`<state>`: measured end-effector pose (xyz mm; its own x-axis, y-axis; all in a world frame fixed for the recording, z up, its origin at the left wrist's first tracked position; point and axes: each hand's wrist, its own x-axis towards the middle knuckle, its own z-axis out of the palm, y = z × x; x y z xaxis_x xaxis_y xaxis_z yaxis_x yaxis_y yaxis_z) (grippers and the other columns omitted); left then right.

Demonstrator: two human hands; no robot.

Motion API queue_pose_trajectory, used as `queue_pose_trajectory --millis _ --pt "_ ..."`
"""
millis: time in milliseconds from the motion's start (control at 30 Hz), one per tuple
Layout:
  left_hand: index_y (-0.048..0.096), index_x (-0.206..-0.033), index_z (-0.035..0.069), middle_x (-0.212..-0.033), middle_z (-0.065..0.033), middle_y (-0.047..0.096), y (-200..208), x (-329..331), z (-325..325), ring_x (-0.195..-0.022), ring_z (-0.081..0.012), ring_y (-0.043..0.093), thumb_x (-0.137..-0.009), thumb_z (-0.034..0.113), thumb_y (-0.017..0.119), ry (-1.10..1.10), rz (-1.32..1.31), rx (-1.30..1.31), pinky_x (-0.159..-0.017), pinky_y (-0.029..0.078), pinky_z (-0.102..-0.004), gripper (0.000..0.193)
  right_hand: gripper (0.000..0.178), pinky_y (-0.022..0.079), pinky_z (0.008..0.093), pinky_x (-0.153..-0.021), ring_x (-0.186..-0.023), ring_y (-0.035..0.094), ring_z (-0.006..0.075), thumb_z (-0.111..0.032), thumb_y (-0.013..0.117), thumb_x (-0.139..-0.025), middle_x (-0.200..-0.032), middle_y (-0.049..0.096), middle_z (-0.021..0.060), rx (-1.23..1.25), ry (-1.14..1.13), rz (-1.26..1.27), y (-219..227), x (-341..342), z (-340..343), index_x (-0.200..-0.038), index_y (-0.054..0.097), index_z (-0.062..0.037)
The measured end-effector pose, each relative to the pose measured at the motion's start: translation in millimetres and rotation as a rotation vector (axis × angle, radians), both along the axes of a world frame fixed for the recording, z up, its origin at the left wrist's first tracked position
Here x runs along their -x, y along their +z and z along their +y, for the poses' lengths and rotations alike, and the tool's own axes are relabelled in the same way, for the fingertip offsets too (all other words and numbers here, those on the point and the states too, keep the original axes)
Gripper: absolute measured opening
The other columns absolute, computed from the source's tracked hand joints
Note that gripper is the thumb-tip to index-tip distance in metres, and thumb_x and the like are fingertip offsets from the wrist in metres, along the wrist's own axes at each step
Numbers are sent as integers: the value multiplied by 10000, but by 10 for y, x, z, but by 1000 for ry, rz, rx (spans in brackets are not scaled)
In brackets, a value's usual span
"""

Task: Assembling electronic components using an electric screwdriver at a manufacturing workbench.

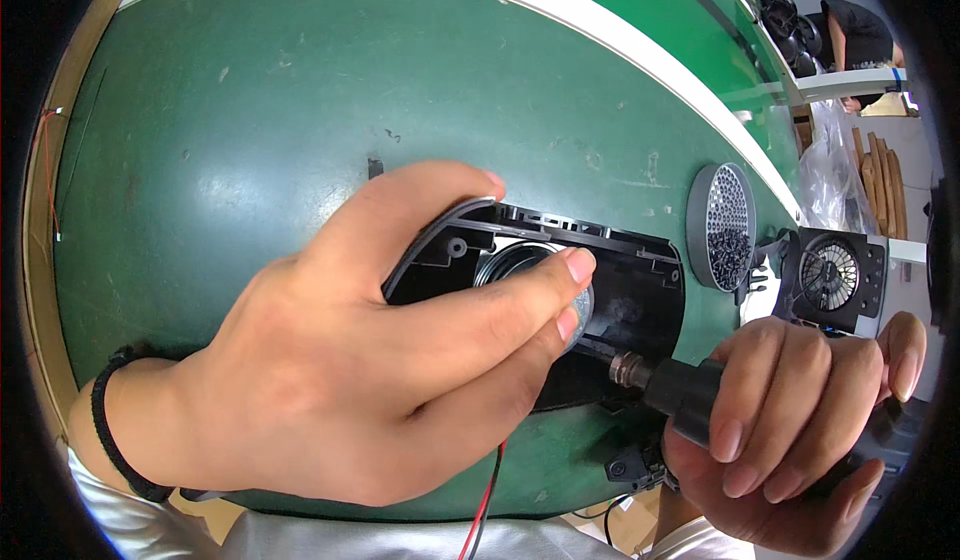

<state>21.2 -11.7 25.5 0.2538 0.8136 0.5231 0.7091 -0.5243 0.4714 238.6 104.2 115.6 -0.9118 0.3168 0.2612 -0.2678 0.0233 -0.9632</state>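
My left hand (pixel 370 370) is closed round the left end of a black plastic housing (pixel 645 285) on the green table. Its index and middle fingers press on a round speaker (pixel 512 258) inside the housing and cover much of it. A black electric screwdriver (pixel 685 395) is gripped in my right hand (pixel 790 410), lying nearly level. Its bit points left into the housing, close to the speaker's lower right edge; its tip is hard to make out. Red and black wires (pixel 488 490) run down from beneath my left hand toward the table's near edge.
Right of the housing stands a round grey dish (pixel 722 185) with many small black screws. Beyond it is a black part with a fan-like grille (pixel 830 273). A thin wire (pixel 50 175) lies by the left edge. Another person (pixel 855 35) bends at the far right.
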Motion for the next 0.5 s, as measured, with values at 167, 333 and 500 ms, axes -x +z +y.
queue_pose_trajectory --millis 167,333,500 --pt "729 -1021 39 -1175 -95 718 18 -36 36 -942 -363 636 -779 222 722 6 -3 -17 -879 564 -472 303 257 507 370 -615 -658 588 223 -305 493 -1027 -770 550 79 -1 -190 175 -189 -25 -187 -1170 413 -108" --pt "732 -1026 39 -1184 -91 716 109 -17 6 -959 -363 638 -736 188 730 21 27 125 -884 563 -471 326 238 557 474 -509 -610 643 340 -348 344 -1067 -761 615 209 134 -168 151 -264 -140 -249 -1089 370 -112" --pt "733 -1048 29 -1192 -101 713 122 -21 -20 -976 -342 646 -698 197 737 17 1 174 -924 545 -486 388 403 480 383 -659 -678 536 187 -276 558 -1024 -830 514 26 -34 -372 -16 -16 111 -401 -1360 353 -187"
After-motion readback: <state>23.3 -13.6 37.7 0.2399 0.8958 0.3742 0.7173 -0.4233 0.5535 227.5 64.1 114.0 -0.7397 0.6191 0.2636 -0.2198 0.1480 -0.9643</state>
